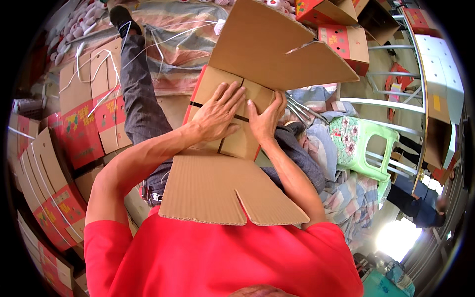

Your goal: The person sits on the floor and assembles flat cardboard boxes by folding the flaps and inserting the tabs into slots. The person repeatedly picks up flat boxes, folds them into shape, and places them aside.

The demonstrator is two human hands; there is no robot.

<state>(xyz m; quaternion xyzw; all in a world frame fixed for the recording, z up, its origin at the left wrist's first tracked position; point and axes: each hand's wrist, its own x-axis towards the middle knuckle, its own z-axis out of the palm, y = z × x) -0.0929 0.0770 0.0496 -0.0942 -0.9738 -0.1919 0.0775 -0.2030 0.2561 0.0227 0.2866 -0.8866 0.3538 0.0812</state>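
A brown cardboard box point(231, 141) with red sides sits between my legs, two of its flaps folded inward. One large slotted flap point(277, 44) stands raised on the far side, and another slotted flap point(222, 185) leans toward my chest. My left hand point(215, 114) lies flat on the folded flaps, fingers stretched out and holding nothing. At the box's right edge is my right hand point(267, 116), its thumb on a folded flap and its fingers around the outer side. Dark gaps show between the folded flaps.
Flattened red-and-brown cartons point(79, 126) with white straps lie at my left. A green stool point(366, 148) with a floral seat stands at my right, near metal rods point(302, 109). Striped cloth point(173, 44) covers the floor ahead. Open cartons point(344, 44) are at the far right.
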